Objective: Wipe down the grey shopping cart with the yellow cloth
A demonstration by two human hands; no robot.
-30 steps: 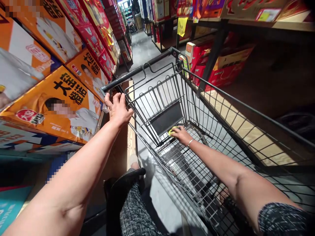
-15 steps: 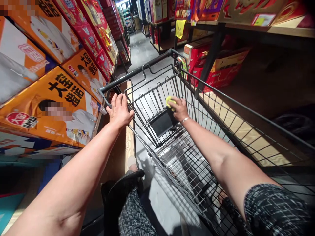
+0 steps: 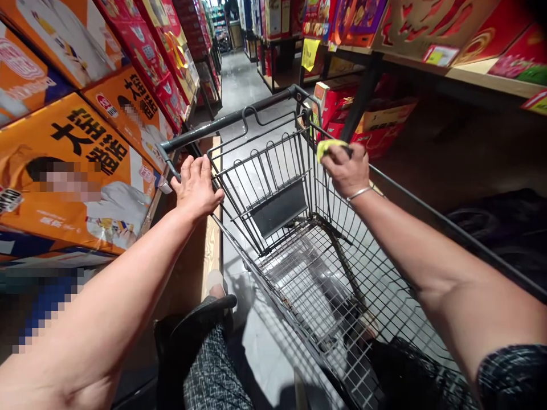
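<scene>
A black wire shopping cart (image 3: 306,272) stands in front of me, with its handlebar (image 3: 231,118) at the far end and a dark flat panel (image 3: 280,209) on the folding rear grid. My left hand (image 3: 195,187) grips the cart's left upper rim near the handlebar, its fingers draped over the wire. In my right hand (image 3: 348,169) is a bunched yellow cloth (image 3: 328,148), pressed at the right upper rail close to the rear corner. My fingers hide part of the cloth and the rail under it. The basket's wire floor shows below.
Orange drink cartons (image 3: 72,176) are stacked close on the left, with red gift boxes (image 3: 147,51) behind. On the right is a wooden shelf (image 3: 410,61) of boxes, with red bags (image 3: 380,128) beneath. A grey-floored aisle (image 3: 239,80) runs ahead.
My right hand, with the yellow cloth, has moved right from the cart's inner grid to the right upper rail. The left hand stays on the left rim. The view has shifted slightly.
</scene>
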